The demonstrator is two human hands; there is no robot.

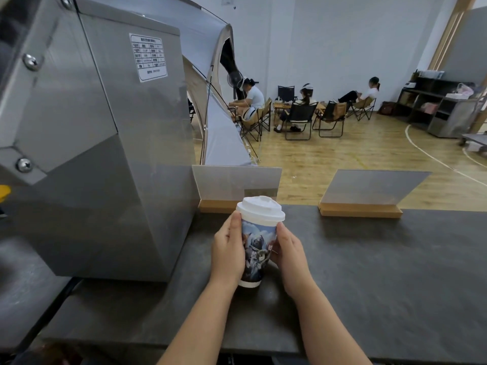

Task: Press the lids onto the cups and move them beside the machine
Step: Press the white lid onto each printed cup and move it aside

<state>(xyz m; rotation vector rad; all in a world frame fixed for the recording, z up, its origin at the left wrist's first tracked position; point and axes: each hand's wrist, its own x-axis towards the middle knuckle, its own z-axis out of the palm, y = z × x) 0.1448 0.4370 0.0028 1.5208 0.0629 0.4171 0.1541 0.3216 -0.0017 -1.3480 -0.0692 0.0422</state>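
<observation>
A tall paper cup (256,248) with a printed blue picture stands upright on the dark counter (382,272), just right of the steel machine (105,154). A white plastic lid (261,208) sits on its rim. My left hand (228,252) wraps around the cup's left side, thumb up near the lid. My right hand (290,250) grips the right side lower down, its fingers hidden behind the cup. No other cup or lid is in sight.
Two clear sign holders on wooden bases stand at the counter's far edge, one (237,185) right behind the cup and one (369,191) further right. Beyond the counter, people sit on folding chairs on a wooden floor.
</observation>
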